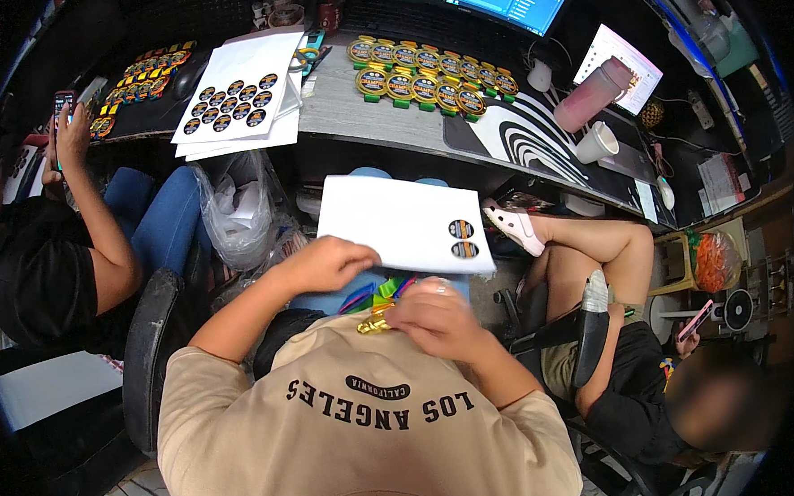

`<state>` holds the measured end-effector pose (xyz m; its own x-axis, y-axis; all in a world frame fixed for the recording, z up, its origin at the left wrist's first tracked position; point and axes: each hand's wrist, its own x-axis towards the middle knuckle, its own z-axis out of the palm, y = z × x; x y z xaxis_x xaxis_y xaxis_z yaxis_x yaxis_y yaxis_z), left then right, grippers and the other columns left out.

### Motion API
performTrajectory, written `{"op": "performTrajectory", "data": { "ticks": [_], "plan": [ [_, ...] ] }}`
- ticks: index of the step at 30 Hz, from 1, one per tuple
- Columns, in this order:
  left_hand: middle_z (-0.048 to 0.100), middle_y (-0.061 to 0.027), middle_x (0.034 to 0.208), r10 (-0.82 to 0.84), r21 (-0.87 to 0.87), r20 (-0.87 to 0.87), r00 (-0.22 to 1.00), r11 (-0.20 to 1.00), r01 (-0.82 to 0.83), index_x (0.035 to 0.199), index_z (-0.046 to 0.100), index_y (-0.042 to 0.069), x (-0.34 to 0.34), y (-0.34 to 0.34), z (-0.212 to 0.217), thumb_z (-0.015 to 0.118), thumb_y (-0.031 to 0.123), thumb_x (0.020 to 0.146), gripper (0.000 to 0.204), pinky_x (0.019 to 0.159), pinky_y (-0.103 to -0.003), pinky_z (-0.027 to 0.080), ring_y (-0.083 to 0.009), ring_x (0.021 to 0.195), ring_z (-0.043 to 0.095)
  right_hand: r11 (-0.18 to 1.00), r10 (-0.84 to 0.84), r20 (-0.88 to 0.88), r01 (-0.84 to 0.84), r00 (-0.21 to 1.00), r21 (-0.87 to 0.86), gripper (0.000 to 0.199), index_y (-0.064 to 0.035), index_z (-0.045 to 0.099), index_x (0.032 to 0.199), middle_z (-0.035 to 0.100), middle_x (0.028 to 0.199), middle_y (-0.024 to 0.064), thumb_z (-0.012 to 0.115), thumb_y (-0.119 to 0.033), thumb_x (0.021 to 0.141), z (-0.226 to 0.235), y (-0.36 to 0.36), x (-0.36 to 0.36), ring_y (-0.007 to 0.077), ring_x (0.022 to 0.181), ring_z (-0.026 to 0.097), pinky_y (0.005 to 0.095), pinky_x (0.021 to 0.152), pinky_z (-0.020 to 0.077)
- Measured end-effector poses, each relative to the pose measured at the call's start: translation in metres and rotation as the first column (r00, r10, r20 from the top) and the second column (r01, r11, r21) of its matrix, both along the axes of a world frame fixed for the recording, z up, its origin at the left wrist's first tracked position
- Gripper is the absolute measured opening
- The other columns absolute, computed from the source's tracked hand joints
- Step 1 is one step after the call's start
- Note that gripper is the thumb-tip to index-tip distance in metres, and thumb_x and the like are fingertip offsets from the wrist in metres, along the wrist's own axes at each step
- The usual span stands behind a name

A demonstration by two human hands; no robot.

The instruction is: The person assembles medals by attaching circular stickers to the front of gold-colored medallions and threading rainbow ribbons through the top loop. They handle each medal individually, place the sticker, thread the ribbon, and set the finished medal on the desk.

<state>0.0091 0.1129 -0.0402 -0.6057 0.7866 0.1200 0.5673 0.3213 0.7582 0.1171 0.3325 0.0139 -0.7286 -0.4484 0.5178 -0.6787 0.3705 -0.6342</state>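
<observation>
**Hands at work over a sticker sheet and a gold medal**

The fingers of the right hand (pixel 432 316) are curling shut around a small shiny gold metal medal (pixel 376 324), pinching it close to the chest so that its face is sitting steady, just below the sheet. The left hand (pixel 326 262) is lying with its fingers bent down onto the near edge of a white rectangular paper sticker sheet (pixel 405 222), pressing it in place over the lap; whether those fingers are also gripping anything beneath cannot be told. Only two round black-and-orange stickers (pixel 461 239) are remaining on that sheet, at its right corner, close to the right hand and so within easy reach. Bright multicoloured ribbons (pixel 383 292) are trailing out between the two hands, apparently attached to the medal.

Further out, rows of round gold medals with green ribbons (pixel 428 76) are lying on the grey desk (pixel 344 102), laid flat and overlapping. A second white sheet full of round dark stickers (pixel 235 99) is resting to their left. Two other people are sitting on either side, each holding a phone.
</observation>
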Motion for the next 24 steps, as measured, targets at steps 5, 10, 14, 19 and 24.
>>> {"op": "performTrajectory", "data": {
  "ticks": [5, 10, 14, 19, 24],
  "plan": [
    [0.070, -0.0132, 0.084, -0.004, 0.018, 0.016, 1.000, 1.000, 0.003, 0.088, 0.071, 0.005, 0.019, 0.008, 0.020, 0.064, 0.024, 0.086, 0.020, 0.072, -0.037, 0.052, -0.0300, 0.077, 0.067, 0.965, -0.255, -0.322, 0.220, 0.912, -0.141, 0.018, -0.0084, 0.059, 0.075, 0.072, 0.086, 0.0078, 0.070, 0.002, 0.065, 0.076, 0.036, 0.021, 0.0201, 0.069, 0.053, 0.0319, 0.064, 0.0428],
    [0.067, -0.0113, 0.074, -0.119, 0.300, 0.205, 0.971, 0.953, 0.054, 0.079, 0.068, 0.002, 0.038, 0.001, 0.065, 0.054, 0.042, 0.093, 0.045, 0.070, -0.034, 0.049, -0.0244, 0.069, 0.064, 0.934, -0.260, -0.614, 0.032, 0.746, -0.356, 0.023, -0.0083, 0.059, 0.096, 0.068, 0.108, 0.0134, 0.071, -0.007, 0.076, 0.078, 0.036, 0.024, 0.0237, 0.076, 0.058, 0.0364, 0.068, 0.0496],
    [0.063, -0.0165, 0.111, -0.411, 0.615, 0.521, 0.748, 0.789, 0.006, 0.127, 0.050, -0.002, 0.068, 0.020, 0.089, 0.025, 0.068, 0.093, 0.082, 0.093, -0.033, 0.044, -0.0233, 0.103, 0.061, 0.987, -0.003, -0.576, 0.096, 0.818, 0.132, 0.026, -0.0069, 0.061, 0.100, 0.066, 0.112, 0.0132, 0.070, -0.013, 0.076, 0.068, 0.023, 0.023, 0.0246, 0.085, 0.060, 0.0345, 0.074, 0.0521],
    [0.055, -0.0237, 0.124, -0.413, 0.621, 0.771, 0.485, 0.656, -0.429, 0.144, 0.026, -0.004, 0.055, 0.031, 0.084, 0.030, 0.050, 0.100, 0.070, 0.099, -0.042, 0.045, -0.0316, 0.115, 0.057, 0.965, -0.105, -0.636, 0.232, 0.765, 0.120, 0.027, -0.0063, 0.064, 0.101, 0.066, 0.112, 0.0102, 0.065, -0.010, 0.075, -0.005, -0.006, -0.013, 0.0256, 0.094, 0.061, 0.0369, 0.078, 0.0518],
    [0.060, -0.0167, 0.110, -0.144, 0.497, 0.812, 0.566, 0.678, -0.541, 0.126, 0.042, 0.005, 0.015, 0.038, 0.041, 0.045, 0.023, 0.101, 0.031, 0.086, -0.039, 0.054, -0.0272, 0.102, 0.064, 0.789, -0.610, -0.095, 0.614, 0.786, 0.012, 0.020, -0.0025, 0.069, 0.098, 0.070, 0.104, 0.0128, 0.063, 0.001, 0.079, -0.071, 0.069, -0.074, 0.0295, 0.097, 0.066, 0.0343, 0.085, 0.0500]
  ]
}}
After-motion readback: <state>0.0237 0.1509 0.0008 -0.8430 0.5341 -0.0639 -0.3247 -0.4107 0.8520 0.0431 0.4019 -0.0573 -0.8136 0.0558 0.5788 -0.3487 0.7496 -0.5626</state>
